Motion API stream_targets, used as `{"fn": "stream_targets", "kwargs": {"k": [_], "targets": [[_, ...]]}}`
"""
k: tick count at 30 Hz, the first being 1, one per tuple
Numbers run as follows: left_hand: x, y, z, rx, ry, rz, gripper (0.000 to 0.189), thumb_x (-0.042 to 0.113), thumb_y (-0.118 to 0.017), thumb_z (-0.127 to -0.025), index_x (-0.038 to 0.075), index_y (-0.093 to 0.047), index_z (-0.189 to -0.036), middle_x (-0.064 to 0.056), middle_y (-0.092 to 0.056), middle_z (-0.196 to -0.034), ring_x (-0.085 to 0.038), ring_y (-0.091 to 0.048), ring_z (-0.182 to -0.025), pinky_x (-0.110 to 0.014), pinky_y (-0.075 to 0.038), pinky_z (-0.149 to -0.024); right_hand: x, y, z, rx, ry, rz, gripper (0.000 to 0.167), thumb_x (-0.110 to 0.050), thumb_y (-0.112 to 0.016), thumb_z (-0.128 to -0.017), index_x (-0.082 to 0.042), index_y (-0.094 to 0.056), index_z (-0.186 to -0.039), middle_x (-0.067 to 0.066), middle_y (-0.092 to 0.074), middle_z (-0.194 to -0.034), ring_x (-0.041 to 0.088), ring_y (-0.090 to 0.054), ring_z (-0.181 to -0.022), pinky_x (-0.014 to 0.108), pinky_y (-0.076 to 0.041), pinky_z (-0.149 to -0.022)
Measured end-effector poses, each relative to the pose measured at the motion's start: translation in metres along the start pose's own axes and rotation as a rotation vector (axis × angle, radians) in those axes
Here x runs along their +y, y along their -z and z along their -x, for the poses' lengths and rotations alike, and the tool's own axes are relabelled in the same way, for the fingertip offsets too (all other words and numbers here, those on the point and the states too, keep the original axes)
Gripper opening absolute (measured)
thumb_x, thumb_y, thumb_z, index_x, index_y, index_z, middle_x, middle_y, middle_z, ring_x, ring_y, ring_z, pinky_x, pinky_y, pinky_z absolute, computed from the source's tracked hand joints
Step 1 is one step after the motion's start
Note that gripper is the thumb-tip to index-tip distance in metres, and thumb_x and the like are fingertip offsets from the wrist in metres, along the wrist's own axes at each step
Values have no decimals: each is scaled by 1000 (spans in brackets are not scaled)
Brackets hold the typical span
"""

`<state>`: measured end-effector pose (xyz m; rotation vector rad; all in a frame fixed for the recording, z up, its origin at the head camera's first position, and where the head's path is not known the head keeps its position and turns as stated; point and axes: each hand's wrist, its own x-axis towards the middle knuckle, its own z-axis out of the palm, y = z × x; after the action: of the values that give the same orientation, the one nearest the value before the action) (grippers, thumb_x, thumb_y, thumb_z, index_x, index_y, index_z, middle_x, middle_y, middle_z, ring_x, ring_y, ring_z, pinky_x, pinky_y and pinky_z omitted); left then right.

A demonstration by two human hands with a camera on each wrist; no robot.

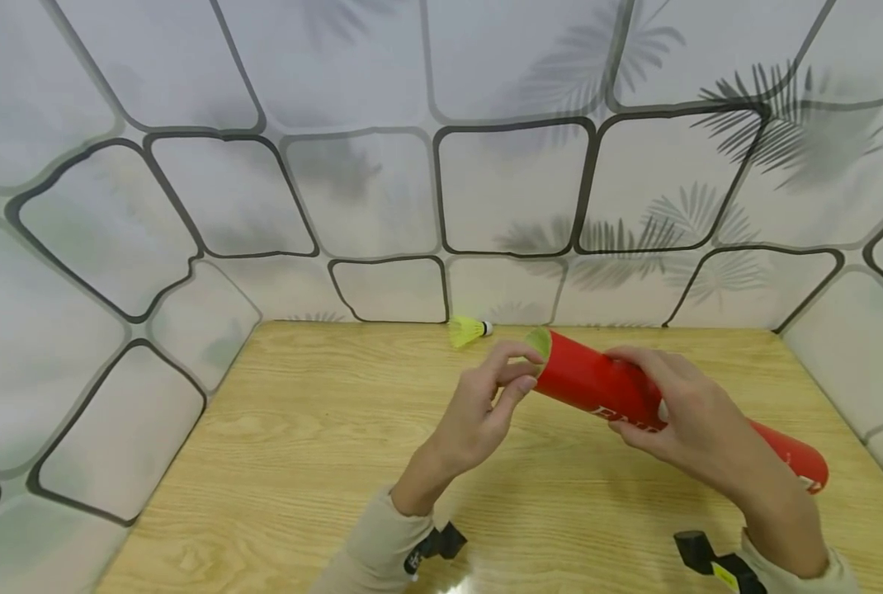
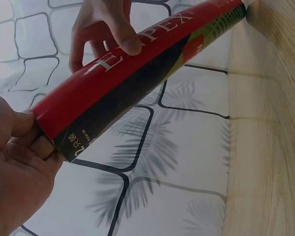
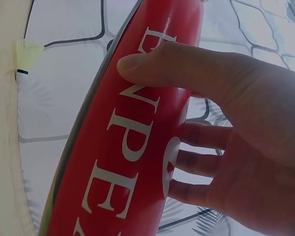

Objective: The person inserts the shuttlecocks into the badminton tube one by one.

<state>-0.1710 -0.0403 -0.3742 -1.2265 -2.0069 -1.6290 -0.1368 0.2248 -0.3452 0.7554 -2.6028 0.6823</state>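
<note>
A long red shuttlecock tube (image 1: 583, 375) is tilted above the table, its lettered side turned up and its greenish open end facing left. My right hand (image 1: 697, 421) grips the tube around its middle, thumb across the white letters (image 3: 130, 140) in the right wrist view. At the open end is my left hand (image 1: 474, 417): curled fingers (image 2: 42, 146) reach into the mouth while the thumb lies at the rim. Whatever those fingertips touch inside is hidden. A yellow shuttlecock (image 1: 467, 332) with a white, black-banded tip lies behind the open end.
The wood-grain table (image 1: 285, 445) runs back to a wall (image 1: 382, 190) covered with a stone-outline and leaf pattern. Similar patterned panels (image 1: 122, 445) rise along its left and right sides. Black straps with small devices (image 1: 434, 546) sit on both sleeves.
</note>
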Motion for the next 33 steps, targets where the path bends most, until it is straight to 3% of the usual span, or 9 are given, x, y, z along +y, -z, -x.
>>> {"fn": "stream_targets", "kwargs": {"k": [4, 7, 12, 15, 20, 26, 33], "targets": [[0, -2, 0, -21, 3, -4, 18, -3, -51, -105, 0, -49, -122, -13, -64, -67, -27, -65, -121, -19, -41, -58, 1, -1, 0, -15, -10, -4, 83, -5, -94, -68, -14, -54, -140, 12, -63, -125, 31, -64, -101, 48, -62, -70], [1, -3, 0, -18, 2, -9, 18, -3, -52, -105, 0, -49, -122, -20, -72, -87, -26, -65, -121, -18, -40, -56, 2, -1, 0, -21, -12, -7, 84, -4, -94, -68, -14, -54, -140, 13, -63, -125, 32, -64, -102, 49, -62, -70], [1, -2, -2, 5, 13, 4, 19, -3, -56, -103, 1, -53, -121, -24, -71, -119, -22, -68, -116, -19, -54, -77, 6, 1, 0, -19, 1, -6, 83, -5, -94, -68, -15, -54, -140, 14, -63, -126, 31, -63, -102, 46, -63, -67], [0, 0, -2, 21, 11, 30, 21, -3, -58, -102, 0, -55, -123, -22, -70, -120, -22, -70, -115, -29, -57, -93, 9, 2, 0, -15, 6, -4, 83, -5, -94, -68, -15, -54, -140, 13, -63, -125, 29, -63, -100, 43, -62, -66], [-8, 11, -3, 96, 18, 60, 23, -4, -58, -102, 0, -57, -125, -18, -72, -119, -24, -69, -115, -39, -56, -98, 16, 6, 2, 10, 3, 18, 84, -6, -95, -66, -13, -56, -139, 11, -64, -122, 26, -61, -98, 38, -61, -64], [-31, 32, 0, 214, 125, -14, 20, 0, -59, -103, 0, -62, -123, -14, -72, -120, -26, -68, -116, -42, -54, -100, 22, 15, 5, 11, -22, 2, 89, -5, -96, -65, -17, -54, -142, 10, -63, -122, 23, -58, -95, 28, -55, -59], [-74, 51, 5, 342, 314, -129, 20, -4, -63, -99, -5, -64, -120, -20, -69, -118, -38, -66, -114, -46, -52, -104, 24, 20, 7, 15, -38, -2, 89, -6, -96, -66, -16, -54, -143, 11, -63, -123, 24, -57, -96, 27, -55, -57]]}}
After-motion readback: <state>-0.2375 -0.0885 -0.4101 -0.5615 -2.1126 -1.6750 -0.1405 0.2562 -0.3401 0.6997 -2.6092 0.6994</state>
